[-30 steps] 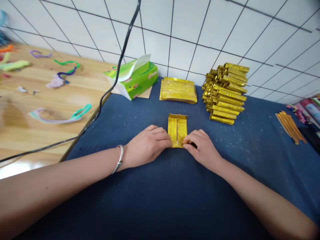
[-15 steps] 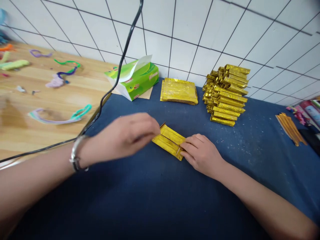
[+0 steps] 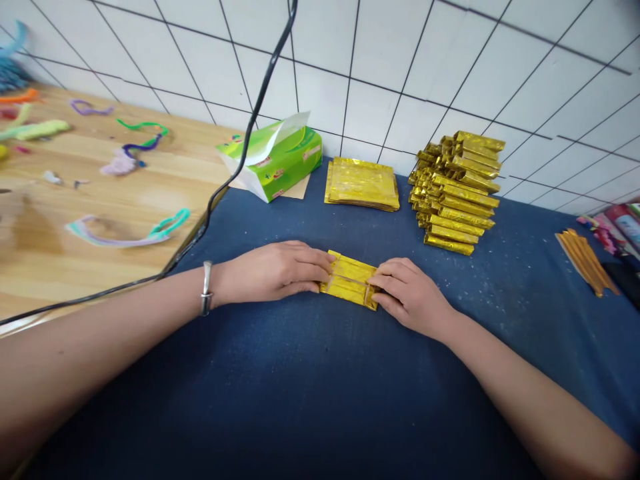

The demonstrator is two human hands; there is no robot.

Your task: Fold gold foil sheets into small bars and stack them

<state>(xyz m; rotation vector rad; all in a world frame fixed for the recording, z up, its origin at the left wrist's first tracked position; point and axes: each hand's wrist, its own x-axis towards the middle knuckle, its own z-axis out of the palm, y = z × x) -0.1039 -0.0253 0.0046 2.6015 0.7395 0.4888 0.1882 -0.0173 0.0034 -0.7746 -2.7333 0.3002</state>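
Observation:
A folded piece of gold foil paper [image 3: 349, 279] lies on the dark blue cloth, with creases running along it and folded strips at its ends. My left hand [image 3: 280, 270] grips its left end, fingers on top and the thumb at the near edge. At the right end, my right hand [image 3: 413, 293] pinches the folded strip between thumb and fingers. The fingertips of both hands partly cover the paper's ends.
Behind are a flat stack of gold sheets [image 3: 363, 183], a pile of folded gold strips [image 3: 457, 193] and a green tissue box [image 3: 287, 160]. A black cable [image 3: 250, 127] crosses on the left above a wooden table [image 3: 200, 160] with pipe cleaners. Orange-brown strips [image 3: 586, 261] lie far right.
My left hand has come down from above onto the paper's left end. The paper has turned nearer to level, and its left end is now folded in. My right hand stays at the right end.

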